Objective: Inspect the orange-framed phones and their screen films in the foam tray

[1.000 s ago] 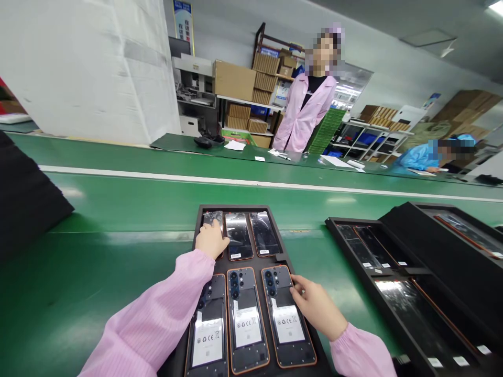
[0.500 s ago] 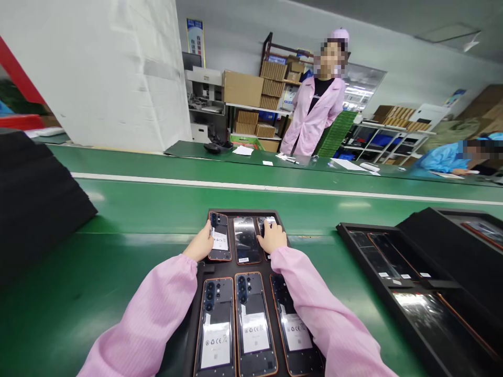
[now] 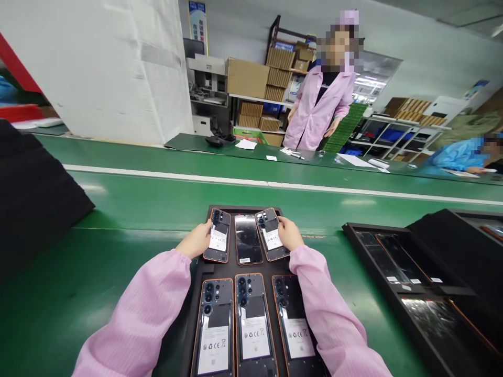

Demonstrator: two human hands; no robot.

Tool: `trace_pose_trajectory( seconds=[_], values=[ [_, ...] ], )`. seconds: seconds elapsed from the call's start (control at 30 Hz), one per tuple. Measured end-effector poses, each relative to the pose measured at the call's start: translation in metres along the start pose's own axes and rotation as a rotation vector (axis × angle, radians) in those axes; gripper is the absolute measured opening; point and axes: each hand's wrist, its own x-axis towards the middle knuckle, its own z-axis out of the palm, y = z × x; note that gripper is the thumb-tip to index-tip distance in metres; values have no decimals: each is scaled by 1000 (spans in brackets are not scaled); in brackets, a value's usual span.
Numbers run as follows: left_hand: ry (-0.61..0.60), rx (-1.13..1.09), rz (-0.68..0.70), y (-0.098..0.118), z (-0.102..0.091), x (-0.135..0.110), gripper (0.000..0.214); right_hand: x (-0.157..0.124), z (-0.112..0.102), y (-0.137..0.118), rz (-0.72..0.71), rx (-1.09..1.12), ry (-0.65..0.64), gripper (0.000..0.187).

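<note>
A black tray point(image 3: 195, 303) lies on the green belt and holds two rows of orange-edged phone frames. My left hand point(image 3: 195, 242) grips the far-left phone frame point(image 3: 218, 235), which shows its camera side and white label. My right hand point(image 3: 290, 233) grips the far-right phone frame point(image 3: 269, 234), also back side up and slightly tilted. Between them the middle phone frame point(image 3: 247, 239) lies glossy side up. The near row, with a labelled frame point(image 3: 252, 324) in the middle, shows backs and white labels; my right sleeve covers part of the near-right one.
More black trays point(image 3: 396, 267) with glossy frames lie to the right. A black foam stack point(image 3: 35, 193) sits at the left. Beyond the belt point(image 3: 236, 199) a person in a pink coat point(image 3: 324, 97) stands; another in blue point(image 3: 458, 155) sits at far right. Shelves with cartons stand behind.
My right hand left the near-right frame and went to the far-right one, now back side up. The far-left frame has also been turned from glossy side to back side.
</note>
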Motion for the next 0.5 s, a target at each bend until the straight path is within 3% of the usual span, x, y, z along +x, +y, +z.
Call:
trace_pose_trajectory(
  seconds=[0.17, 0.3, 0.4, 0.5],
  values=[
    [29, 207, -71, 6, 9, -5, 47, -5, 24, 1, 82, -2, 72, 52],
    [72, 334, -67, 10, 16, -9, 48, -12, 21, -2, 99, -37, 162, 61],
    [141, 392, -81, 11, 16, -11, 43, -17, 17, -13, 29, -62, 217, 59],
    [194, 400, -119, 7, 17, -9, 43, -27, 25, -37, -139, -57, 147, 53]
  ],
)
